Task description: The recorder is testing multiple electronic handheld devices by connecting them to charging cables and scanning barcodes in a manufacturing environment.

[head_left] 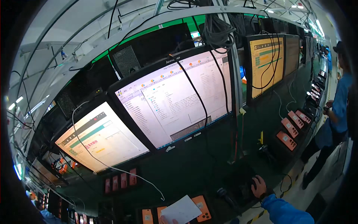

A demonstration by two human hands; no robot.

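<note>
At the lower edge my left hand [170,220] is mostly cut off; its fingertips are at the near edge of a white sheet of paper [182,210] and seem to hold it. The sheet partly covers a row of orange phones, with one phone [147,216] to its left and another phone [202,210] to its right. My right hand [258,187], in a blue sleeve, is curved over a dark computer mouse [253,184] that barely shows against the dark bench. Left of that hand lies a black handheld scanner [228,198].
Several monitors line the bench, the middle monitor [179,97] being largest. Pinkish phones [123,180] sit in a holder; more orange phones [286,140] lie at right. A white cable [119,168] hangs across the left screen. A person [337,104] stands in the right aisle.
</note>
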